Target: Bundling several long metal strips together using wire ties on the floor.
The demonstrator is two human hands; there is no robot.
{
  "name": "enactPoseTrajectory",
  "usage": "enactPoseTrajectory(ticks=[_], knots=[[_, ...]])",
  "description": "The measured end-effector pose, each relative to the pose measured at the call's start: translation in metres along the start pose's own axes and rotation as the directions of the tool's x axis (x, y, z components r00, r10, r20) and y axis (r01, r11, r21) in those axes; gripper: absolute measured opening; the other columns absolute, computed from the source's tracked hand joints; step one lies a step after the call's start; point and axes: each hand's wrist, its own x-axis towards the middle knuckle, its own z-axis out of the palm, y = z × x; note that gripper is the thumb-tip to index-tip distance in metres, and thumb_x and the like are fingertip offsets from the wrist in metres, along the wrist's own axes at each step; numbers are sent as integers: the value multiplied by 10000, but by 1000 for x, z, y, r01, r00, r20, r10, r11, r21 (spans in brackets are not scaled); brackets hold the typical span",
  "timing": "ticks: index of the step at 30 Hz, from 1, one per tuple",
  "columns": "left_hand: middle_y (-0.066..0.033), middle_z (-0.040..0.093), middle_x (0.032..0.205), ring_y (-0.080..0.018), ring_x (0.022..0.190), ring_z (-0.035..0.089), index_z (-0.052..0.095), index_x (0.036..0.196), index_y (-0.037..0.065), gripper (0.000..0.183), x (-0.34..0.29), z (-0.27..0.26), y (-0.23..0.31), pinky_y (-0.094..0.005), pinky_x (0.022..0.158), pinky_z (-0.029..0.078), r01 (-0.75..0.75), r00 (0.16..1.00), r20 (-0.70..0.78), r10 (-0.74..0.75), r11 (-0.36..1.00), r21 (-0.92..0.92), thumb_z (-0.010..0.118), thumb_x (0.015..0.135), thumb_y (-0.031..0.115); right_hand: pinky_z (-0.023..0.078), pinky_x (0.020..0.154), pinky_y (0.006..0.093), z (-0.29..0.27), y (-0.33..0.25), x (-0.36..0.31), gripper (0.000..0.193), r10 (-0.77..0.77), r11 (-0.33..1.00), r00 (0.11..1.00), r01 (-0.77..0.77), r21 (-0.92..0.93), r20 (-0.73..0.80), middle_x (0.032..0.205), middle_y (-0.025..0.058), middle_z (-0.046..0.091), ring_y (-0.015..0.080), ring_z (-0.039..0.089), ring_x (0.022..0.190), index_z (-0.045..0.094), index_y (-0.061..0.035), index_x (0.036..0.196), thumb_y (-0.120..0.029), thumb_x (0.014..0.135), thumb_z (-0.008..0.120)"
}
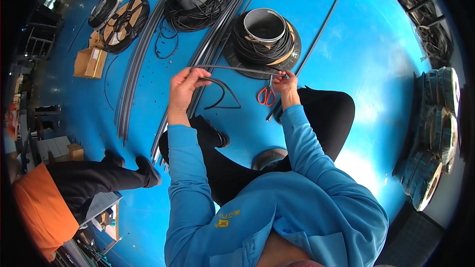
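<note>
While both hands are raised near the centre of the frame, a dark, thin flexible strip (242, 69) stretches between them, bowing slightly upward; the left hand (184, 88), left of centre, has its fingers drawn narrow around the strip, and a loose loop of it hangs from there toward the lower right, bending back sharply near the middle of the frame; the right hand (287, 84), right of centre, pinches the strip near its other visible end, its fingertips close together; just left of the right hand is a pair of red-handled scissors (266, 97), handles downward, though I cannot tell whether they touch the hand or the floor; above the strip, at upper centre, a spool of black cord (257, 52) with a grey core stands on the blue floor (366, 64); a coil of black tubing (183, 22) lies to its upper left; long grey bars (136, 69) run in bundles down the left of centre, and a single dark bar (319, 32) slants at upper right; a cardboard box (88, 64) sits at upper left; a person in an orange top (44, 207) shows at lower left; stacked reels (428, 175) fill the right edge
</note>
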Motion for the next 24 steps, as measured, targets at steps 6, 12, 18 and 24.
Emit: enactPoseTrajectory(ticks=[6,12,18,24], knots=[[-164,573,996,-209,925,582,542,964,-22,219,-12,-105,12,-332,854,513,-665,724,-632,277,521,-535,525,891,183,255,388,191,-15,-28,-57,112,-125,977,987,140,-158,103,627,33,505,96,350,453,488,-66,748,-143,823,456],[-164,574,1003,-219,913,586,538,965,-31,256,-10,-99,15,-334,856,518,-679,539,-803,255,695,-236,559,869,205,243,378,182,84,-88,-47,133,-187,823,891,372,-429,414,646,23,509,71,330,443,537,-44,861,-165,855,482],[-162,601,931,-214,834,595,574,906,-27,247,1,-59,14,-328,792,538,-391,714,-656,244,916,-85,542,887,217,232,367,173,216,-92,-37,202,-57,544,704,617,-569,708,664,14,513,45,309,433,585,-22,974,-187,888,507],[-121,615,774,-172,669,575,600,824,-21,333,4,-18,-8,-286,634,541,173,902,-380,-206,978,-120,535,885,300,310,431,161,145,70,-129,223,446,192,607,653,-733,658,699,49,599,47,388,477,638,-32,1011,-178,863,555]])
